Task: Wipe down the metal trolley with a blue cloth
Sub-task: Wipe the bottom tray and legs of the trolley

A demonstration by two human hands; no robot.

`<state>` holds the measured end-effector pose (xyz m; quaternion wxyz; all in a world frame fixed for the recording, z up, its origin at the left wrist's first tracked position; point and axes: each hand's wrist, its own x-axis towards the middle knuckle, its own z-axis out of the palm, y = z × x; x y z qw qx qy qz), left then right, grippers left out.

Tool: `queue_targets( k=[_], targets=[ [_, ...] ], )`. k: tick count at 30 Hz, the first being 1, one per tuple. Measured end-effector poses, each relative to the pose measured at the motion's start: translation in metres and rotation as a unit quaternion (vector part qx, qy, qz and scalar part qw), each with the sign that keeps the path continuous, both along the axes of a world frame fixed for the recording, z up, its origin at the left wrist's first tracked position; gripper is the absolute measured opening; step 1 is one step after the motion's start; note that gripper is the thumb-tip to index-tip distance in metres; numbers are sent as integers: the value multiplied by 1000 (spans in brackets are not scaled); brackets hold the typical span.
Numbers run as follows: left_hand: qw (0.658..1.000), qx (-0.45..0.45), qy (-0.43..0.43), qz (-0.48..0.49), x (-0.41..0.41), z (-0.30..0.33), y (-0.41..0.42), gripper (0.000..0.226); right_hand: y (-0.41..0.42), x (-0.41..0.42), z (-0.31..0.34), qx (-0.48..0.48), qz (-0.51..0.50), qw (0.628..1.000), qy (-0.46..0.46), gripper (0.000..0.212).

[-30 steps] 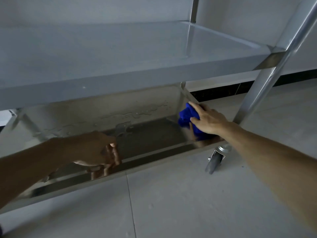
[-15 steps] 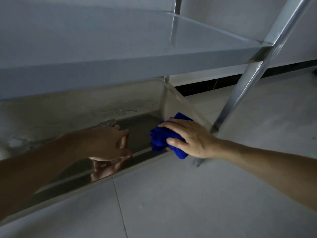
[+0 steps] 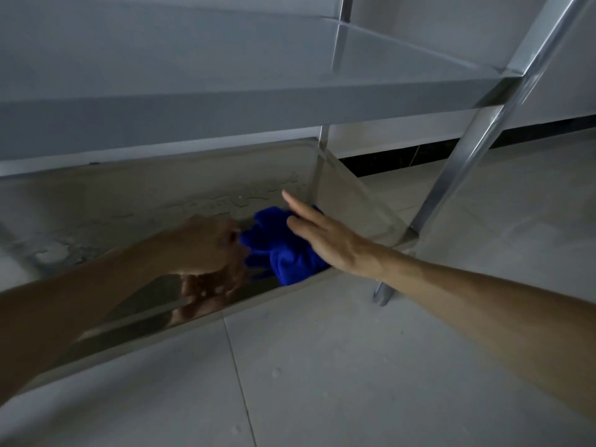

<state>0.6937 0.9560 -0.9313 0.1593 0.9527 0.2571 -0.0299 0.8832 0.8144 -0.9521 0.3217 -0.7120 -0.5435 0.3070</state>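
Observation:
The metal trolley's lower shelf (image 3: 122,217) is shiny and shows streaks of water. A crumpled blue cloth (image 3: 280,256) lies on it near the right front corner. My left hand (image 3: 206,246) reaches in from the left, its fingers curled against the cloth's left edge, apparently pinching it; this part is blurred. My right hand (image 3: 325,237) lies flat over the cloth's right side, fingers straight and apart. A reflection of my left hand shows in the shelf below it.
The trolley's upper shelf (image 3: 225,79) overhangs both hands closely. A slanted metal post (image 3: 477,150) stands right of my right hand, with a castor (image 3: 382,293) below it. Pale floor tiles (image 3: 354,366) lie in front, and a wall with a dark skirting is behind.
My right hand has slid the cloth left along the shelf from the right corner and flattened its fingers. My left hand has moved right until it meets the cloth.

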Motion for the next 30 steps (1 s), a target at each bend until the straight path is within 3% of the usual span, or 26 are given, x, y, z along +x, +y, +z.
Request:
queue_targets(
  k=[2,5,8,13,21,25,30],
  targets=[
    [992,-9,-95,81,1,8,0,34,-9,14,5,63,-86,994,26,50],
    [986,51,-151,49,12,10,-19,41,-27,42,-3,42,-195,969,-143,47],
    [981,150,-114,-55,42,4,-49,64,-38,57,-24,0,-149,954,-260,34],
    [982,175,51,-39,94,-20,-78,70,-43,62,-46,39,-127,927,-350,32],
    [971,230,-14,-64,19,-40,-51,59,-48,63,-45,61,-123,923,-359,40],
    [972,230,15,55,-56,-41,18,66,-47,61,-45,80,-141,915,-369,38],
    [937,201,79,276,-101,-43,105,75,-42,59,-48,70,-145,911,-379,39]
  ],
)
